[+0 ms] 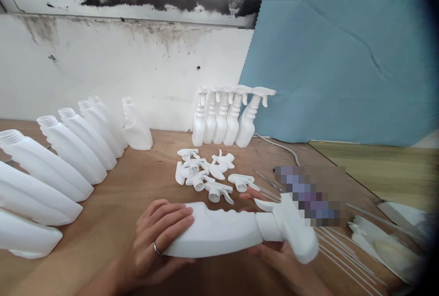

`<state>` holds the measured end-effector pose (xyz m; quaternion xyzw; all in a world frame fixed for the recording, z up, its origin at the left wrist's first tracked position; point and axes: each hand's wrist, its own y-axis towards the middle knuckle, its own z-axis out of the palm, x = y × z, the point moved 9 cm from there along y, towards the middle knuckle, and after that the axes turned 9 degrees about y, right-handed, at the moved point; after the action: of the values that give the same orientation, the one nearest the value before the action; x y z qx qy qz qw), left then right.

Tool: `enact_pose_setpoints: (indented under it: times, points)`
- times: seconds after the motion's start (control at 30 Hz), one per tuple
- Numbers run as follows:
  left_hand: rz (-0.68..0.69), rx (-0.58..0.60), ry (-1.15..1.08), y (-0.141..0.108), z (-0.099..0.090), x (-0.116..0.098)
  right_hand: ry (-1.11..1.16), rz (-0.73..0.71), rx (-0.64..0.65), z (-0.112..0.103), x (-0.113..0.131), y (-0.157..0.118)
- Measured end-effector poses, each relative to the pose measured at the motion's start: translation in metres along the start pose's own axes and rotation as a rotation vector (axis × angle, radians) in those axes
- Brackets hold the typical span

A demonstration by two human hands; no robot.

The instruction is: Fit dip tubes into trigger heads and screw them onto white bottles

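- One white plastic spray bottle [219,232], at my 6 o'clock.
- My left hand [164,236] clasps its base; my right hand [274,259] is at its neck, grip unclear.
- Its 12: loose white trigger heads [221,188] before five upright sprayers [221,124].

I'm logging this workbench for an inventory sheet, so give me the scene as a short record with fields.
Left hand: grips the base end of a white bottle
Right hand: around the neck end, grip partly hidden
Held bottle: tilted sideways, sprayer head on its neck
Loose sprayer heads: grouped beyond the held bottle
Bottles with sprayers: five, upright by the wall
Bottles at left: open necks where visible
Thin tubes: on the table, right side
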<state>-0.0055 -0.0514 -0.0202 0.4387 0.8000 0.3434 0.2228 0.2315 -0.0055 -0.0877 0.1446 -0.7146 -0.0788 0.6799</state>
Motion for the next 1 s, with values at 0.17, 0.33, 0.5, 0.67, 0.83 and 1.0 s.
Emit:
enact_pose_setpoints:
  times: [0.17, 0.33, 0.5, 0.67, 0.83, 1.0]
  points:
    - [-0.224, -0.038, -0.367, 0.001, -0.003, 0.019, -0.058, 0.111, 0.177, 0.051, 0.030, 0.006]
    - [-0.595, -0.111, -0.441, -0.031, 0.012, 0.064, -0.175, -0.165, 0.300, 0.093, 0.075, 0.049]
    - [-0.884, -0.350, -0.369, -0.054, 0.007, 0.115, -0.257, -0.363, 0.138, 0.099, 0.095, 0.129]
    - [-1.026, -0.264, -0.327, -0.066, 0.020, 0.137, -0.594, -0.321, -0.089, 0.106, 0.079, 0.217]
    - [-0.903, -0.168, -0.277, -0.057, 0.026, 0.131, -0.772, -0.202, -0.111, 0.125, 0.052, 0.261]
    - [-0.904, -0.156, -0.313, -0.059, 0.032, 0.134, -0.896, -0.071, -0.086, 0.139, 0.026, 0.273]
